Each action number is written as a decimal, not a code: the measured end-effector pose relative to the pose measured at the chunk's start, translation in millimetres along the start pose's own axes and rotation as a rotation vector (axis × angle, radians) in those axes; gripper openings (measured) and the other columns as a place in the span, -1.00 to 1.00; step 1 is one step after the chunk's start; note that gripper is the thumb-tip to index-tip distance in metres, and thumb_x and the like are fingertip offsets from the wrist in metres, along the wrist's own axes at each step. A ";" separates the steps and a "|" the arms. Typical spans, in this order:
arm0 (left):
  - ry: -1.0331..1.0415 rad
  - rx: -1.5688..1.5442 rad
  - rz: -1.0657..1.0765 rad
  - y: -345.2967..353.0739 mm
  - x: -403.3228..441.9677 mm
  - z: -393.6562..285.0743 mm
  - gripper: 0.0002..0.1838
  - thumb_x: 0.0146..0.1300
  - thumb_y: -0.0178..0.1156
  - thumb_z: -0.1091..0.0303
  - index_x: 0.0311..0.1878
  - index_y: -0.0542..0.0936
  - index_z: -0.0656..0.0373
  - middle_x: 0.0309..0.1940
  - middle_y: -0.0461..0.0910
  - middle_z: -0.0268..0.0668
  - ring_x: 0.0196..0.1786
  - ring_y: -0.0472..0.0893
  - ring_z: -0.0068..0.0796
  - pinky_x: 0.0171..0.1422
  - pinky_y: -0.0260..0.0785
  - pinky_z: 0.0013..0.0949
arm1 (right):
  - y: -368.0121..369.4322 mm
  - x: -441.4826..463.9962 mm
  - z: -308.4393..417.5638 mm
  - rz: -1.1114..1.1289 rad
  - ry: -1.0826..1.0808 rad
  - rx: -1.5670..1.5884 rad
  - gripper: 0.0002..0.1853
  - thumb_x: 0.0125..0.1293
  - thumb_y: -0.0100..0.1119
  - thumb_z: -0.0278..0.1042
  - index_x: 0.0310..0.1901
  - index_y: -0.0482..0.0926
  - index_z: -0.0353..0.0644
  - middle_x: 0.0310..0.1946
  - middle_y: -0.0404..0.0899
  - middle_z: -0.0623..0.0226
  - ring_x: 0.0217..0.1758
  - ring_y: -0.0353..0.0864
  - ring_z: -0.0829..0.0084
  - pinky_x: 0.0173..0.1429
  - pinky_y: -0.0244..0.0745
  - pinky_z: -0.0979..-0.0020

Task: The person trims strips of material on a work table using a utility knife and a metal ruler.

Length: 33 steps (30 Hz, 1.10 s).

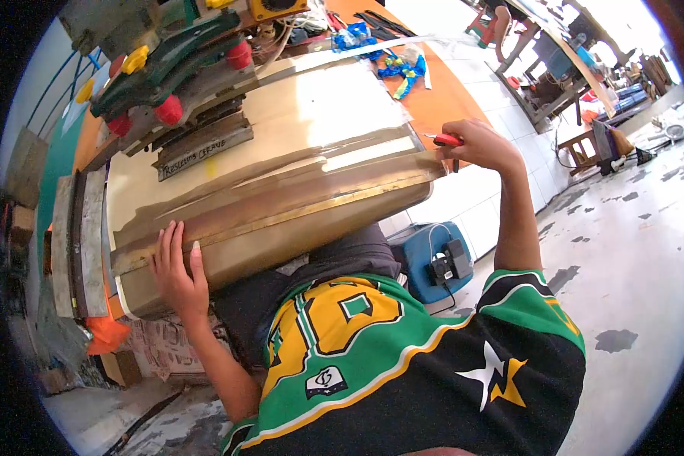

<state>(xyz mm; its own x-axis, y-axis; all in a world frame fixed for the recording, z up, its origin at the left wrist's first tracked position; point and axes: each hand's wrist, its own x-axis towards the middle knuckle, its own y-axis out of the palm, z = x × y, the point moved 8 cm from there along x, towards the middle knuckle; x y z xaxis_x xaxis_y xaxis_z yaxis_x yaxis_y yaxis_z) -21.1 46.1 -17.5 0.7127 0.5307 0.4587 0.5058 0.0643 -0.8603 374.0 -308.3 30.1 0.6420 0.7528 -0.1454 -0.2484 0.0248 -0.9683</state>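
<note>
My left hand (180,272) lies with its fingers stretched out on the left end of a long metal strip (281,216). The strip runs across a brown sheet of material (311,235) that hangs over the front edge toward my lap. At the strip's right end, my right hand (475,144) is closed around a small red-handled tool (448,140). The tool's exact kind is hard to make out, as the fingers cover much of it. Beneath the brown material lies a cream board (319,99).
A dark green machine (182,68) with red feet and yellow knobs stands at the back left. Before it lies a metal bar with handwriting (205,148). Blue wrappers (403,70) rest on the orange tabletop (441,91). A blue container with chargers (433,266) is below right.
</note>
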 end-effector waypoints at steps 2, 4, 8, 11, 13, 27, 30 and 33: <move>0.002 0.042 0.010 -2.1 1.8 -3.0 -0.49 0.53 -0.01 0.03 0.47 0.45 -0.08 0.47 0.42 -0.38 0.56 0.30 -0.22 0.64 -0.07 0.13 | 8.2 -0.8 -9.3 0.041 0.046 0.051 -0.65 0.27 0.39 -0.09 -0.34 0.63 -0.26 -0.50 0.64 0.17 -0.41 0.63 0.22 -0.28 0.46 0.22; 0.015 0.079 0.017 -2.7 2.1 -5.6 -0.48 0.54 -0.04 0.02 0.48 0.43 -0.10 0.48 0.41 -0.40 0.57 0.28 -0.23 0.64 -0.08 0.13 | 13.9 -0.5 -9.3 0.089 0.080 0.104 -0.65 0.27 0.40 -0.09 -0.35 0.65 -0.28 -0.51 0.67 0.21 -0.42 0.66 0.30 -0.29 0.49 0.27; 0.026 0.154 0.044 -0.6 1.1 -4.6 -0.49 0.55 -0.05 0.01 0.49 0.43 -0.13 0.49 0.39 -0.44 0.58 0.26 -0.24 0.64 -0.08 0.13 | 22.5 0.1 -4.1 0.160 0.101 0.289 -0.67 0.27 0.40 -0.14 -0.40 0.67 -0.29 -0.56 0.68 0.28 -0.47 0.69 0.46 -0.33 0.56 0.40; 0.022 0.153 0.046 -2.2 2.3 -6.2 -0.49 0.55 -0.04 0.02 0.48 0.43 -0.14 0.49 0.39 -0.45 0.58 0.28 -0.25 0.64 -0.07 0.13 | 24.8 5.7 -4.6 0.180 0.112 0.316 -0.69 0.28 0.39 -0.17 -0.41 0.68 -0.29 -0.58 0.67 0.29 -0.49 0.69 0.49 -0.35 0.56 0.43; 0.014 0.142 0.050 -3.2 3.3 -6.8 -0.50 0.55 -0.04 0.02 0.48 0.43 -0.14 0.49 0.39 -0.44 0.57 0.28 -0.26 0.64 -0.07 0.13 | 25.8 7.9 -8.3 0.176 0.174 0.351 -0.68 0.28 0.38 -0.14 -0.35 0.71 -0.30 -0.58 0.67 0.23 -0.48 0.70 0.37 -0.34 0.56 0.36; -0.031 0.112 0.018 0.4 0.7 -0.7 -0.52 0.54 -0.02 0.05 0.45 0.47 -0.14 0.48 0.41 -0.45 0.57 0.29 -0.28 0.64 -0.08 0.14 | 32.0 93.8 235.4 -0.083 -0.863 0.338 -0.72 0.31 0.29 -0.21 -0.13 0.61 -0.27 -0.26 0.63 -0.04 -0.11 0.65 -0.11 0.01 0.53 0.04; -0.015 0.096 -0.016 2.3 -2.4 0.9 -0.54 0.54 -0.02 0.09 0.40 0.53 -0.05 0.43 0.47 -0.38 0.54 0.34 -0.25 0.63 -0.01 0.07 | 57.0 123.5 278.1 -0.205 -0.970 0.330 -0.63 0.32 0.27 -0.05 -0.08 0.63 -0.22 -0.26 0.65 -0.10 -0.16 0.68 -0.16 -0.02 0.57 -0.03; -0.025 -0.015 -0.150 -5.1 -5.9 2.3 -0.57 0.53 -0.03 0.14 0.29 0.60 0.09 0.33 0.57 -0.26 0.45 0.45 -0.13 0.57 0.11 0.03 | 63.4 123.5 313.4 -0.189 -0.883 0.214 -0.58 0.36 0.26 -0.08 0.09 0.57 -0.22 -0.11 0.63 -0.06 -0.11 0.66 -0.13 -0.03 0.56 -0.03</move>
<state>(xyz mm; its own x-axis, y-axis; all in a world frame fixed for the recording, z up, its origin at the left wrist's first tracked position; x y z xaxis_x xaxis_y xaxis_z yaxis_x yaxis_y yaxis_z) -29.0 44.6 -16.3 0.6166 0.5366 0.5760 0.6130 0.1319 -0.7790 210.2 -7.6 14.4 -0.0777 0.9498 0.3032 -0.3813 0.2527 -0.8893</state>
